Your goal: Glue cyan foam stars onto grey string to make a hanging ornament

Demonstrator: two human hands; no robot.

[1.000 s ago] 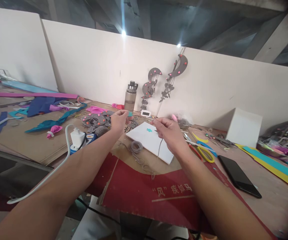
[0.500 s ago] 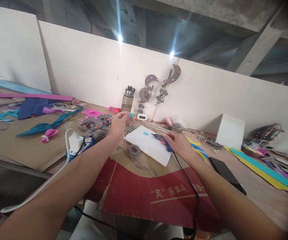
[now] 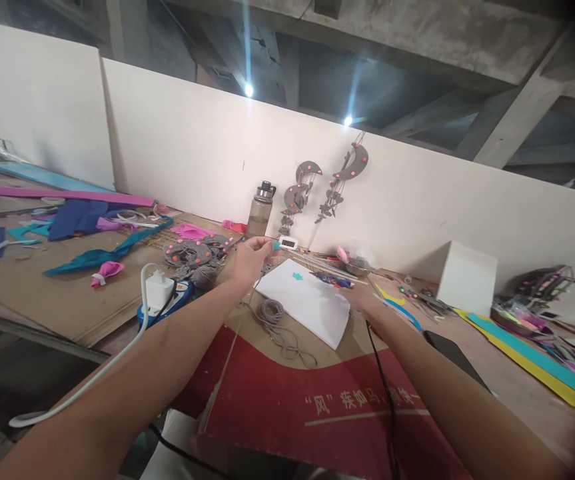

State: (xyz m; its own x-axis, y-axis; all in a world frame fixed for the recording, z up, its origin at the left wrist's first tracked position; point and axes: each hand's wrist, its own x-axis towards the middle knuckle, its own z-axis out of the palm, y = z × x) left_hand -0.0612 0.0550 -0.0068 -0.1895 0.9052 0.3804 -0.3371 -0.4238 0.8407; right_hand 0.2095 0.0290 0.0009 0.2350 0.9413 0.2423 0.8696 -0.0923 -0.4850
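Observation:
My left hand point(image 3: 253, 260) pinches a small teal piece point(image 3: 276, 246) between thumb and fingertips, above the far left edge of a white sheet point(image 3: 312, 307). A teal flower-shaped piece point(image 3: 298, 276) lies flat on that sheet. My right hand point(image 3: 364, 301) is closed at the handle end of a blue glue gun point(image 3: 334, 280), at the sheet's right side. The gun's dark nozzle points left toward the flower. Its handle is mostly hidden by my hand, and a black cord hangs below. A coil of grey cord point(image 3: 270, 311) rests left of the sheet.
A bottle point(image 3: 260, 210) and a small white digital display point(image 3: 288, 243) stand behind. Grey moon-shaped hangings point(image 3: 352, 162) hang against the white panel. A white plug adapter point(image 3: 158, 290) sits left; a phone point(image 3: 454, 357) and coloured strips point(image 3: 527, 353) lie right. Red-printed cardboard point(image 3: 287, 393) is nearest me.
My right hand has turned and moved slightly right and down with the glue gun, which now lies more level. My left hand still pinches the teal piece. The whole view has shifted a little.

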